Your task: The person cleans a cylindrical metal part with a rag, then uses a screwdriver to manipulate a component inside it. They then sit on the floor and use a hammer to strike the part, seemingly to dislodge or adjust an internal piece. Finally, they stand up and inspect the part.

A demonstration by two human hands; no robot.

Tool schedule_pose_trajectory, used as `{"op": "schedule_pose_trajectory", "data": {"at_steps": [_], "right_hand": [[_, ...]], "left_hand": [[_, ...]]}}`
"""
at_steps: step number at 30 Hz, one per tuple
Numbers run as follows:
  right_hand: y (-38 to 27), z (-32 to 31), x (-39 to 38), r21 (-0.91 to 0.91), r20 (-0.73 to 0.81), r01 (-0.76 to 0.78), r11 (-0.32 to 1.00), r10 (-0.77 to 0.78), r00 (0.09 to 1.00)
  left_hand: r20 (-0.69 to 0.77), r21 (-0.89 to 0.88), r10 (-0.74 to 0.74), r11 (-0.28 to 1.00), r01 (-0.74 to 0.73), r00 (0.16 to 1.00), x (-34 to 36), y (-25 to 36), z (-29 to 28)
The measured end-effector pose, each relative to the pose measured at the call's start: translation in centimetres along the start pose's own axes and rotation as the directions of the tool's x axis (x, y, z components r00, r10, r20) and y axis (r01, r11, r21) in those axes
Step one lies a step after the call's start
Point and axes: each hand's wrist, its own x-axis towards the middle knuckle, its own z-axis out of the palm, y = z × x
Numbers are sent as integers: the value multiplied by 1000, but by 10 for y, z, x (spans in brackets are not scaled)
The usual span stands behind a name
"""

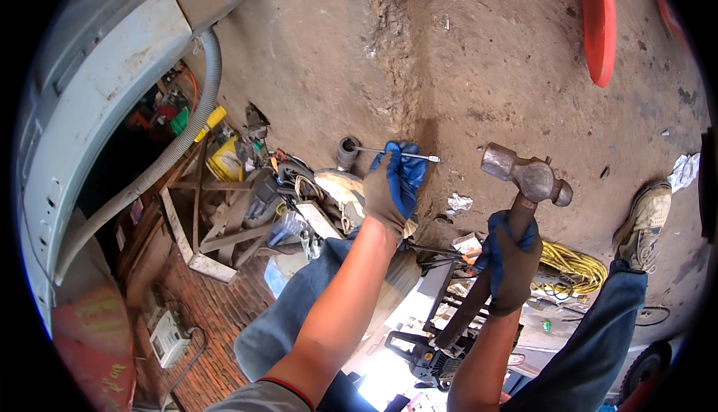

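My left hand (398, 180), in a brown and blue work glove, is closed around a thin metal rod (413, 155). The rod's left end meets a short, dark hollow metal cylinder (347, 154) on the dirt floor; whether it goes inside, I cannot tell. My gloved right hand (510, 261) grips a ball-peen hammer (529, 176) by its wooden handle, close below the head. The rusty hammer head is raised to the right of the rod, apart from it. The handle's far end runs down toward my right forearm.
A coil of yellow rope (572, 268) lies beside my shoe (645, 217). On the left, a grey corrugated hose (206, 102) hangs from a pale metal panel (120, 75), near a wooden frame (179, 229) and piled clutter. A red curved piece (596, 27) stands at the top right.
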Motion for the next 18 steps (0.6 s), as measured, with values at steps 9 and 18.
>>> {"op": "schedule_pose_trajectory", "data": {"at_steps": [9, 18], "right_hand": [[-20, 45, -3, -28, 62, -16, 999, 17, 998], [-31, 59, -6, -86, 100, 34, 996, -26, 995]], "left_hand": [[0, -167, -20, 986, 20, 1000, 6, 13, 2], [-28, -334, -87, 940, 73, 996, 15, 35, -12]]}}
